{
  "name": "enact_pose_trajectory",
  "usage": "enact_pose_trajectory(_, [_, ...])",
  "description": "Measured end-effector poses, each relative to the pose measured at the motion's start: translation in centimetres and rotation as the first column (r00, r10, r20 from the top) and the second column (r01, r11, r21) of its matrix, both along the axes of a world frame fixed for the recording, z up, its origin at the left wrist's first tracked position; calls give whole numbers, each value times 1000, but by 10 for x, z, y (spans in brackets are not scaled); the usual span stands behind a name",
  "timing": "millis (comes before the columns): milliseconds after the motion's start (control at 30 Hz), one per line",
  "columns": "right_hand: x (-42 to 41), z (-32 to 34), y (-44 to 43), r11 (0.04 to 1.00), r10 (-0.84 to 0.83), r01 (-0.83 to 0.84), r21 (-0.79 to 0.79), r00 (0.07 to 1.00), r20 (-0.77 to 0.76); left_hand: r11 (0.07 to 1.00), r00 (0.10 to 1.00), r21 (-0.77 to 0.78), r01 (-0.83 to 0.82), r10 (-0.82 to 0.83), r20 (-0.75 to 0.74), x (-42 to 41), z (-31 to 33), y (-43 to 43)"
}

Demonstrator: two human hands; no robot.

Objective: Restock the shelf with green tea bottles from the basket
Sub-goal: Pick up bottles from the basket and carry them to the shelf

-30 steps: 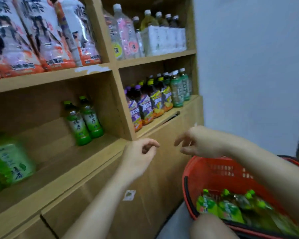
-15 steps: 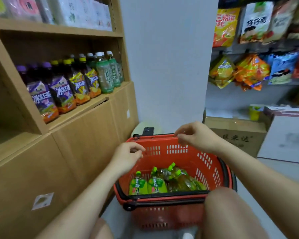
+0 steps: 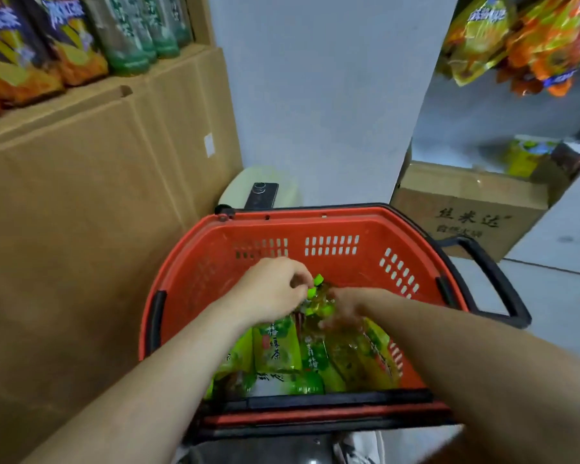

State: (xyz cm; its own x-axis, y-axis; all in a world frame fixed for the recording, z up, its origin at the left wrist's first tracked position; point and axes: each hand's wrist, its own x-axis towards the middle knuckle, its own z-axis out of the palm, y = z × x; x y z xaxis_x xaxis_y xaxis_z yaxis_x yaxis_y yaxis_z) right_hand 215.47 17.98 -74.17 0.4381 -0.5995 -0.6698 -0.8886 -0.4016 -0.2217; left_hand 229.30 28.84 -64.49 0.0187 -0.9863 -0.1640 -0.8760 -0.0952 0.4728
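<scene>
Both my hands reach down into the red basket (image 3: pixel 332 226), which stands just beside the shelf (image 3: pixel 81 105) so the bottles (image 3: pixel 275 349) lying inside are within easy reach. My left hand (image 3: pixel 268 291) curls its fingers at a green cap. My right hand (image 3: pixel 343 313) dips among the necks beside it. Blur hides whether either has a grip. Half a second ago both hovered above the rim.

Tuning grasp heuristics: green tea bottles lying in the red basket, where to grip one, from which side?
Probably the neck, below the green cap, from above. The green tea bottles lie flat and packed side by side, caps toward the far wall of the basket, so bodies leave little finger room; the narrower necks leave gaps.
</scene>
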Motion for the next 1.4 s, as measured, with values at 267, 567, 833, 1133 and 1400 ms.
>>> enact_pose_trajectory(267, [-1,-14,-2,970,93,-55,-237,984,153,998,998,62,-16,12,56,-1,-10,-18])
enact_pose_trajectory(567, [-12,141,-12,962,17,219,-160,541,841,952,913,305,23,104,-395,18,-11,-17])
enact_pose_trajectory(833, [5,163,-5,832,-552,40,553,-41,833,915,651,-95,-391,202,-731,5,18,-3])
enact_pose_trajectory(1133, [37,149,10,717,-689,-48,695,98,718,888,546,-202,-414,64,-835,23,43,11])
enact_pose_trajectory(1400, [58,148,15,838,-522,348,421,282,805,729,703,-185,-660,510,-496,13,35,5])
